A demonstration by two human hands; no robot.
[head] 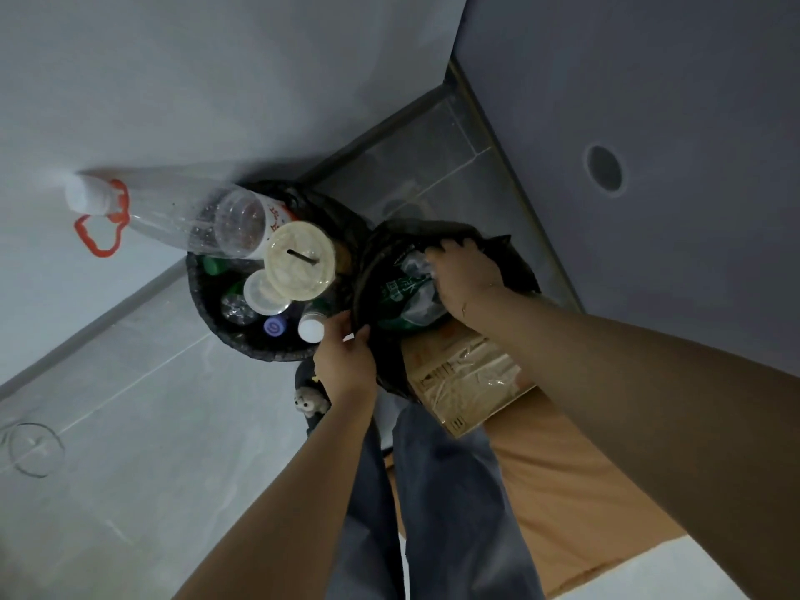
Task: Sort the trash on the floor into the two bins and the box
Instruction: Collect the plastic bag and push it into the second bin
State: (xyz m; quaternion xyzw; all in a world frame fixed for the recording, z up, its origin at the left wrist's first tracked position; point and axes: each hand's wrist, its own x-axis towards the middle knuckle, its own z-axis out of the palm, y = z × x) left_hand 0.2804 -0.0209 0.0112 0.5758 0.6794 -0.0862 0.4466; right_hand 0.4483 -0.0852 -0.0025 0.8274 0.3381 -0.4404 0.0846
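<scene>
Two black-lined bins stand side by side in the corner. The left bin [203, 305] is heaped with plastic bottles, a lidded cup [299, 261] and a big clear bottle [186, 214] lying across its top. The right bin [368, 270] holds crumpled plastic wrappers [411, 292]. My right hand [465, 281] presses down on those wrappers inside the right bin, fingers spread over them. My left hand [346, 355] pinches the near rim of the right bin's black liner. The cardboard box [575, 491] lies on the floor at the right, with flattened card and clear film [467, 383] in it.
Grey walls meet behind the bins. A dark panel with a round hole [605, 167] rises at the right. My legs in blue jeans [433, 491] stand just before the bins, with a slipper bearing a plush toy [309, 402]. Pale floor tiles stretch to the left.
</scene>
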